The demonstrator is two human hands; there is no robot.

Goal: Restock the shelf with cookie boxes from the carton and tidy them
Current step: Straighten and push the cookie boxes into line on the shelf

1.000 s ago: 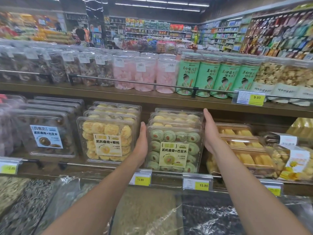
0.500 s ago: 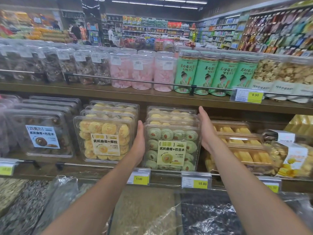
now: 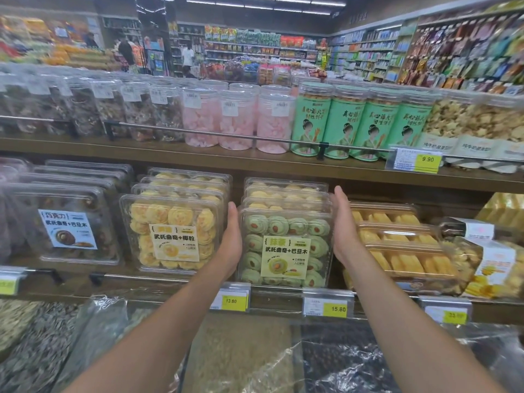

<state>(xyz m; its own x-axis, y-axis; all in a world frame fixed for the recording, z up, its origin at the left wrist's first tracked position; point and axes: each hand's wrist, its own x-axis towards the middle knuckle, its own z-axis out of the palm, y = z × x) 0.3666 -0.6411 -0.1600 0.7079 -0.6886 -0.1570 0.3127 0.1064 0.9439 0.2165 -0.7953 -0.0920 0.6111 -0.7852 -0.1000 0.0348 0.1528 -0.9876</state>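
Squaring the front box looks like the step in hand. The clear plastic box of green almond-topped cookies (image 3: pixel 285 248) stands on edge at frame centre, label facing you. It is at the front of its row on the brown wooden shelf (image 3: pixel 272 300), just behind the thin metal front rail (image 3: pixel 158 276). Your left hand (image 3: pixel 231 245) lies flat on its wall at 9 o'clock, your right hand (image 3: pixel 344 234) flat on the wall at 3 o'clock. Fingers are straight, palms inward, nothing pinched or curled round. Right fingertips reach up to the clear boxes of pale yellow cookies (image 3: pixel 286 191) lined up behind it at 12 o'clock.

Doing it well:
- Press evenly from both sides so the thin walls don't buckle or the lid pop.
- Slide, don't lift.
- Bring the face level with the clear box of yellow swirl cookies (image 3: pixel 173 231) at 9 o'clock.
- Centre it over the yellow 15.80 price tag (image 3: pixel 329 306) at 6 o'clock.
- Your left hand sits tight between the two front boxes, so pull it straight back toward you, not sideways, or you drag the neighbour.
- Watch the clear boxes of yellow stick biscuits (image 3: pixel 397 251) at 3 o'clock, just beside your right wrist.
- Check the row behind leans the same way as the front box.

The carton is not in view, so I cannot tell how much stock is left.
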